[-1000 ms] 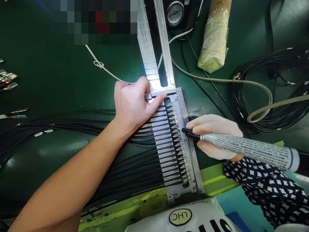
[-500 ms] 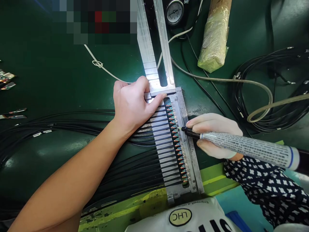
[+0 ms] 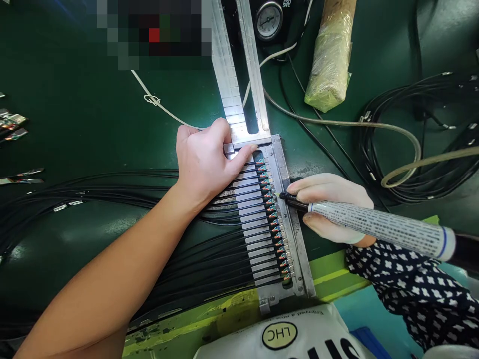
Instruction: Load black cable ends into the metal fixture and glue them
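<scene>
My left hand point(image 3: 205, 162) rests on the top end of a metal fixture point(image 3: 267, 219), its fingers curled against the small clamp blocks. The fixture holds several black cables point(image 3: 112, 192) side by side, their stripped coloured wire ends point(image 3: 275, 224) lined up in a slot. My gloved right hand point(image 3: 329, 207) grips a pen-shaped soldering tool point(image 3: 374, 227) with a grey printed sleeve. Its dark tip point(image 3: 281, 196) touches the wire ends near the middle of the row.
A long metal rail point(image 3: 239, 70) runs away from the fixture towards a pressure gauge point(image 3: 268, 20). A plastic-wrapped roll point(image 3: 329, 55) lies at the back right. Coiled black cables and a beige hose point(image 3: 411, 144) fill the right. Small metal connectors point(image 3: 13, 124) lie at the far left.
The tool tip has crept a little up the row of wire ends. My left hand has stayed put on the fixture.
</scene>
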Available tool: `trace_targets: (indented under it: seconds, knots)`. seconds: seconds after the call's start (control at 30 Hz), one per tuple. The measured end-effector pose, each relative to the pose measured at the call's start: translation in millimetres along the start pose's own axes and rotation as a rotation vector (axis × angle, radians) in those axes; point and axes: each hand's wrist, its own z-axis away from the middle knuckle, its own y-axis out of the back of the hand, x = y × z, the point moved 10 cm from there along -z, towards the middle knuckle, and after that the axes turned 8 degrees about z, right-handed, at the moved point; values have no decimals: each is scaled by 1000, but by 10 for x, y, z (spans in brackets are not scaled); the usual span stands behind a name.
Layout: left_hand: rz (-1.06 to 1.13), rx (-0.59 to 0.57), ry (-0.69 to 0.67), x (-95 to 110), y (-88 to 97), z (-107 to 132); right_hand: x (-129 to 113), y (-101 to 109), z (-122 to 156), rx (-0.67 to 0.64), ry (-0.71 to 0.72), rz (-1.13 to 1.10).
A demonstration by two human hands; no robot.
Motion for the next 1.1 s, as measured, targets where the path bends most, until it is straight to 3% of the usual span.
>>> trace_targets:
  seconds: [0.27, 0.63, 1.1]
  knots:
    - [25, -33, 41, -45, -30, 0, -124, 41, 136, 39, 24, 38]
    - [72, -28, 44, -60, -39, 8, -11, -46, 153, -39, 18, -37]
    - [8, -18, 42, -55, -13, 14, -58, -32, 135, -23, 34, -64]
